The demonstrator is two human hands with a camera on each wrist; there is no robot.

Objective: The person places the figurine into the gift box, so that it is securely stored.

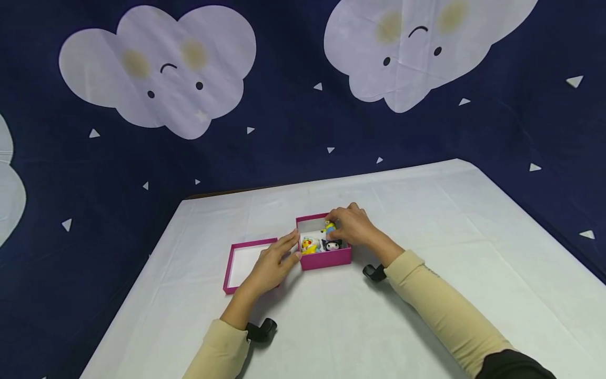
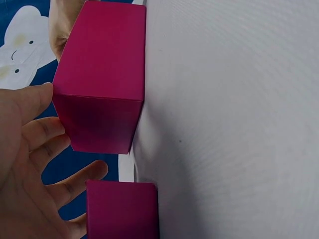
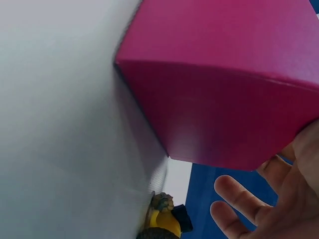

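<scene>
So the right hand (image 1: pixel 352 225) is curling into the pink box (image 1: pixel 326 259) and seems to be pinching the yellow-and-blue figure (image 1: pixel 330 226), though that's tiny from up here, so I wouldn't swear to the grip. If it's too loose, I'm betting on a drop onto the black-and-white figure (image 1: pixel 331 245) and yellow-and-white figure (image 1: pixel 310 246) sitting below those fingers. The left hand (image 1: pixel 274 260) is spreading its fingers wide, gripping nothing, just touching the box's side; pushing too hard there could be skidding the box toward the right hand. The lid (image 1: pixel 243 263) is lying just beside the left hand. Box and lid are looking like smooth, crisp-edged card, pale inside; the figures are rounded, probably plastic; the cloth (image 1: pixel 331 326) is showing faint creases.
</scene>
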